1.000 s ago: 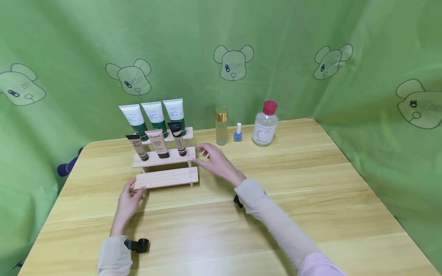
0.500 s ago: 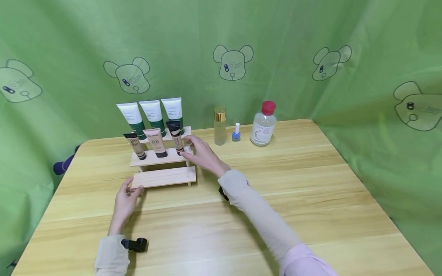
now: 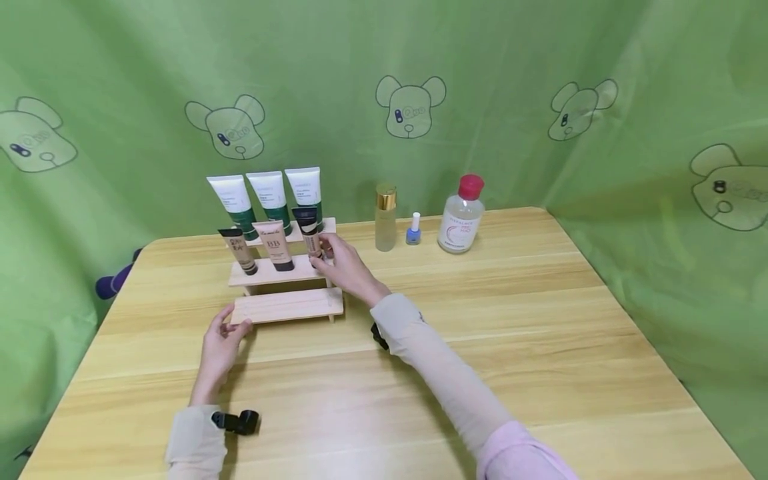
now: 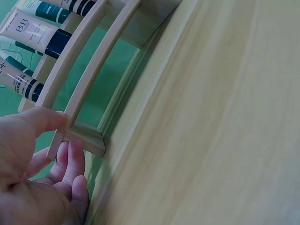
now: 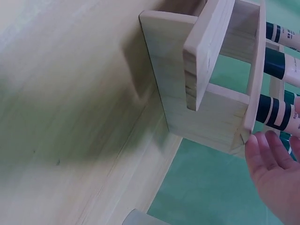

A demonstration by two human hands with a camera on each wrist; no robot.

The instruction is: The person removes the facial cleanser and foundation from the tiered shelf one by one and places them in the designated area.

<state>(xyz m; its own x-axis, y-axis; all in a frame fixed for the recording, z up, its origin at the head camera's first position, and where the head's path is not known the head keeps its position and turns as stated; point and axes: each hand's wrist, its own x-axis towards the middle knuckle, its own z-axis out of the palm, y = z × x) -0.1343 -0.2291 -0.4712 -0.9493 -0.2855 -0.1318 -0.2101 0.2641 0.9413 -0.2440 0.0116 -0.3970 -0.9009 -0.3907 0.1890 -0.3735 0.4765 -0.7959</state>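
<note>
One wooden stand (image 3: pixel 287 308) with three shelves sits at ten o'clock on the table (image 3: pixel 480 320). Three white-and-green tubes (image 3: pixel 267 193) stand on its top shelf (image 3: pixel 329 224); three smaller tubes are at the middle shelf (image 3: pixel 265 272): a tan tube (image 3: pixel 240 252) at nine o'clock, a pink tube (image 3: pixel 276 245) in the centre and a black-ended tube (image 3: pixel 309 228) at three o'clock. That last one has a pale body, a flat dark end up and a black cap down. The right hand (image 3: pixel 351 267) pinches it. The left hand (image 3: pixel 220 350), well apart from the right, grips the bottom shelf (image 3: pixel 300 304) by its corner at the stand's seven o'clock, thumb above, fingers beneath. Between two and three o'clock from the stand are one gold-capped bottle (image 3: pixel 386 225), one blue nail-polish bottle (image 3: pixel 413 235) and one red-capped bottle (image 3: pixel 461 223).
</note>
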